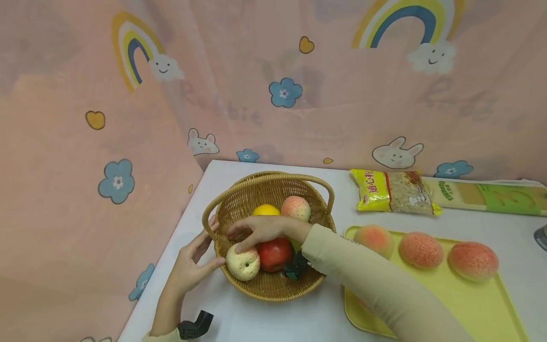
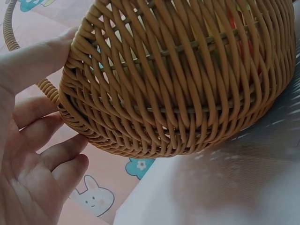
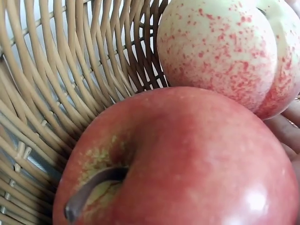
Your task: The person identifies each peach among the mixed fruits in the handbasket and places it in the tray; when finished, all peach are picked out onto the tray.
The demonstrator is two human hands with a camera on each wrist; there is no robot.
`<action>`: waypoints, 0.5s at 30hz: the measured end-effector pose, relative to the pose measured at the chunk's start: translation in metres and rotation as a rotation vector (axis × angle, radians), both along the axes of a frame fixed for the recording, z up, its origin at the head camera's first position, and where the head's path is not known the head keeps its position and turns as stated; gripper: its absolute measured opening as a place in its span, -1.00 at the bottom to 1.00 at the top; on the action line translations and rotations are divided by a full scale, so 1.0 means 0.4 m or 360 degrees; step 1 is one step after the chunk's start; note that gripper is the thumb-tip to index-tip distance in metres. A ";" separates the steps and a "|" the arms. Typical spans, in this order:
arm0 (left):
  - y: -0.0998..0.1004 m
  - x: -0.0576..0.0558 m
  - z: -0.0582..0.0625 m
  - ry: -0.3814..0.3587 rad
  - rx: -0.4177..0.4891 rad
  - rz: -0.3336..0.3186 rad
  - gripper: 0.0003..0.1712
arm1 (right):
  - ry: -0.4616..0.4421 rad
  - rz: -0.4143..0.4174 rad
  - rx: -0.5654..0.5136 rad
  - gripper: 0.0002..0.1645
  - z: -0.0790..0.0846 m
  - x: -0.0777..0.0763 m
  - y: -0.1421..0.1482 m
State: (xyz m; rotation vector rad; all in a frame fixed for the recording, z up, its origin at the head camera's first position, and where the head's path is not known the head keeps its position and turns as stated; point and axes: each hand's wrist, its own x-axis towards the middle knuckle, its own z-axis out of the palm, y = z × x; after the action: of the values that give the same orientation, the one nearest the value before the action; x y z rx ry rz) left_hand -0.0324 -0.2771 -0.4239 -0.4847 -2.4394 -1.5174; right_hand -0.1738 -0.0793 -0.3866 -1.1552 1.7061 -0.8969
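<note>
A brown wicker basket [image 1: 273, 287] with an arched handle stands on the white table, holding several fruits. My left hand [image 1: 188, 268] is at its left side, the thumb touching the rim and the fingers lying by the foot of the handle; the left wrist view shows these fingers [image 2: 63, 157] loosely bent against the weave. Inside the basket, my right hand [image 1: 262, 229] holds a pale, red-speckled peach [image 1: 243, 267], thumb on its top. Right beside that peach sits a red apple [image 1: 275, 255], its stem visible in the right wrist view. Behind the hand are a yellow fruit [image 1: 266, 209] and another peach [image 1: 296, 208].
To the right, a yellow tray [image 1: 461, 304] bears several peaches, partly hidden by my right sleeve [image 1: 376, 280]. Behind it lie a yellow food packet [image 1: 393, 192] and a long green-and-cream package [image 1: 495, 195]. A pink patterned cloth [image 1: 256, 118] hangs at the back and left.
</note>
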 end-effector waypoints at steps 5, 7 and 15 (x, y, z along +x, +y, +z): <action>-0.001 0.000 -0.001 0.0015 0.0006 -0.0007 -0.13 | 0.0065 0.0081 0.0043 -0.35 0.001 -0.003 0.001; -0.003 -0.001 -0.003 0.0024 0.0009 -0.0017 -0.12 | 0.0118 0.0127 0.0068 -0.36 0.004 -0.002 0.003; -0.002 -0.004 -0.003 0.0053 0.0028 -0.0047 -0.09 | 0.0277 0.0283 0.0094 -0.40 0.010 0.005 0.004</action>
State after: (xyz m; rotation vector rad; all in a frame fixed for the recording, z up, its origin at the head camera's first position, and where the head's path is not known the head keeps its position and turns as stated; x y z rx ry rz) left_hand -0.0339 -0.2780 -0.4252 -0.5407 -2.4021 -1.5290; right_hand -0.1718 -0.0777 -0.3828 -1.3538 1.7230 -0.6487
